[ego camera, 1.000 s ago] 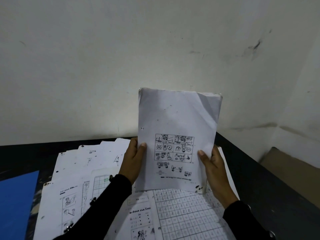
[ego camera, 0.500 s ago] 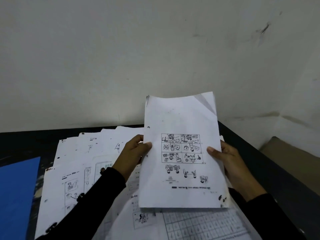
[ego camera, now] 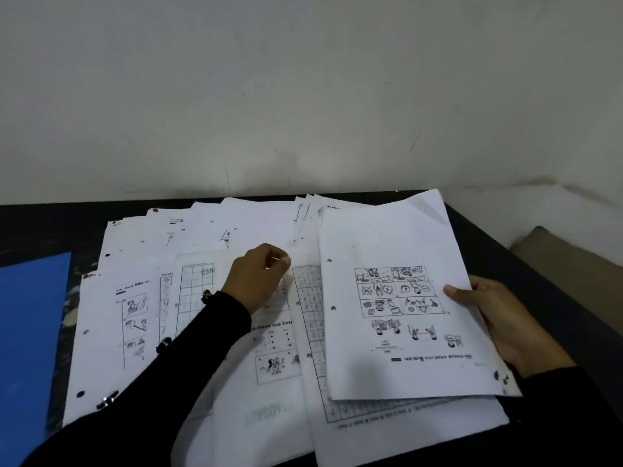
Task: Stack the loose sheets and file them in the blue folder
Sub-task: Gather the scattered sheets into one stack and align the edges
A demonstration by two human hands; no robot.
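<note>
A gathered stack of sheets (ego camera: 397, 298) sits in the person's right hand (ego camera: 505, 318), held at its right edge with the thumb on top and the fingers underneath. The top page shows a grid of small cartoon panels, printed upside down from where I stand, with two punch holes along its left edge and a folded far-right corner. The stack hangs low over the right part of the table (ego camera: 526, 264), its near edge just above the papers lying there.

The left hand (ego camera: 259, 278) reaches out to the middle of the spread, fingers curled down onto the loose sheets (ego camera: 209, 251); it seems to be pinching the edge of one, though the fingertips are blurred and I cannot tell for certain. A black sleeve (ego camera: 188, 345) with small shiny buttons runs back from it across the pages.

The loose sheets fan out over the dark table, overlapping, from the far edge by the wall to the near side: worksheets with grids, drawings and dotted lines.

The blue folder (ego camera: 30, 338) lies flat at the far left of the table, just beside the leftmost sheets, partly cut off by the edge of view.

A pale, scuffed wall (ego camera: 303, 96) rises behind the table.
</note>
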